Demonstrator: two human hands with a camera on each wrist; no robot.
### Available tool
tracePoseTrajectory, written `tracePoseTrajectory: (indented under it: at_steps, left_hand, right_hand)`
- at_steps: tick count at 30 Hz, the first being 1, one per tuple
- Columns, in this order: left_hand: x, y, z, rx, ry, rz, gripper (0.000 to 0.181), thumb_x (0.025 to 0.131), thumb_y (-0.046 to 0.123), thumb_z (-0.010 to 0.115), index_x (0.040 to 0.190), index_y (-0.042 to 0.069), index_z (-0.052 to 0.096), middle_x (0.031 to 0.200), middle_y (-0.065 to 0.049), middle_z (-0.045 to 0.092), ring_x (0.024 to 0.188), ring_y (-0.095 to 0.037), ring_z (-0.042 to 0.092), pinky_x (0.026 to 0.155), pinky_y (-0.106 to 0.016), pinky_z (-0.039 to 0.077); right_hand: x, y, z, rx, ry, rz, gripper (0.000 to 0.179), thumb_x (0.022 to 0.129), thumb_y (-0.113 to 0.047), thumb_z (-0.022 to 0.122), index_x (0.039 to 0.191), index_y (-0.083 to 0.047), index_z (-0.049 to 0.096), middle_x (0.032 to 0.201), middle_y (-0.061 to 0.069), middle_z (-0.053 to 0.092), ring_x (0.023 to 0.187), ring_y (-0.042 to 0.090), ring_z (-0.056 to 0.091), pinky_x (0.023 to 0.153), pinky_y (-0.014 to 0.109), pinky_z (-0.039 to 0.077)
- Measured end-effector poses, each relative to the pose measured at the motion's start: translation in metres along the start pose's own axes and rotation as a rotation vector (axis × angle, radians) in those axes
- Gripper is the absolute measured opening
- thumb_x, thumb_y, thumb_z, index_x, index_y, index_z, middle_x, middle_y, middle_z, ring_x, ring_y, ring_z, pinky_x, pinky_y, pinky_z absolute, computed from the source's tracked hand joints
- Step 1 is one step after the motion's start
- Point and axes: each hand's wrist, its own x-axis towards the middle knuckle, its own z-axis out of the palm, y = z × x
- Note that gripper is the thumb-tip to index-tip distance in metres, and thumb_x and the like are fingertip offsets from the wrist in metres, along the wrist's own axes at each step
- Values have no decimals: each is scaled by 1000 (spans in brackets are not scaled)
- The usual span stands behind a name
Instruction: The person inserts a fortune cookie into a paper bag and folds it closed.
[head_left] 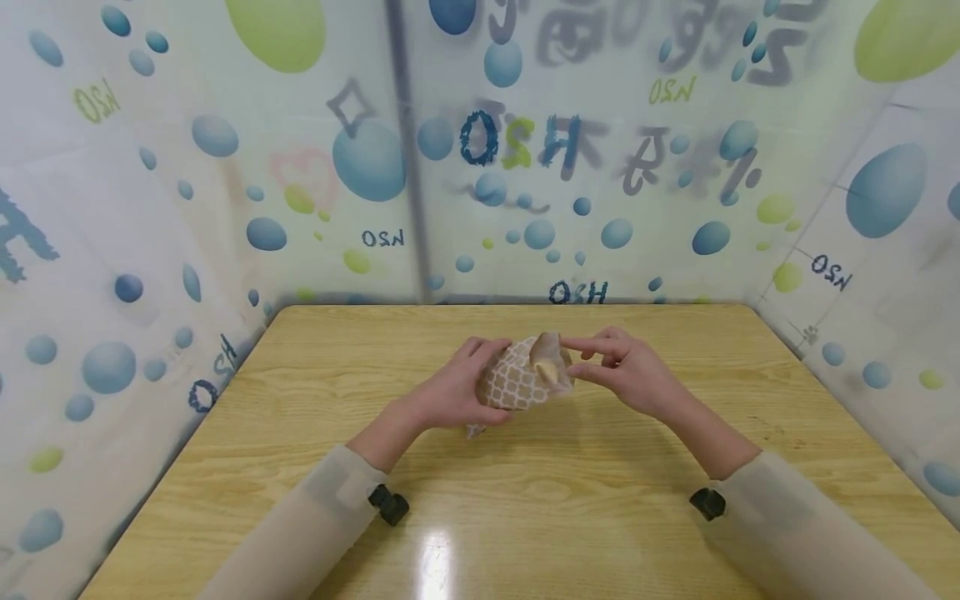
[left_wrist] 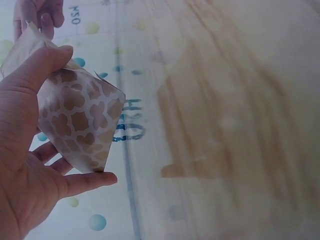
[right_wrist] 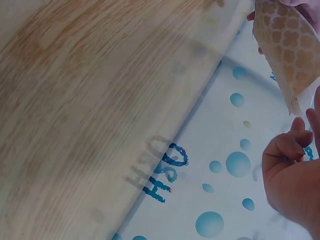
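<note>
A brown paper bag (head_left: 517, 377) with a white lattice pattern is held up over the table by my left hand (head_left: 465, 385). The thumb lies along one side of the bag and the fingers wrap the other, as the patterned bag (left_wrist: 80, 117) shows in the left wrist view. Its mouth gapes to the right, baring a plain tan inside. At that rim is my right hand (head_left: 626, 367), index finger straight and thumb spread apart from it, tips right at the paper. In the right wrist view the right hand (right_wrist: 295, 160) is just below the bag's narrow corner (right_wrist: 294, 106).
Both hands are above a light wood-grain table (head_left: 525, 517). Behind and at both sides hang white sheets (head_left: 540, 267) with blue and green dots and lettering. Each sleeve cuff has a small black device (head_left: 388, 504) strapped beneath it.
</note>
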Motion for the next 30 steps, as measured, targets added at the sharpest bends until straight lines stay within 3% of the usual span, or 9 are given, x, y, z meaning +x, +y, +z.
tracePoseTrajectory:
  at_steps: [30]
  left_hand:
    - [3, 3, 2, 21, -18, 19, 108, 86, 32, 94, 172, 12, 31, 156, -18, 43, 135, -30, 52, 115, -51, 51]
  right_hand:
    - [9, -1, 16, 57, -32, 8, 45, 100, -27, 81, 144, -19, 75, 107, 11, 50, 71, 19, 39, 59, 28, 41]
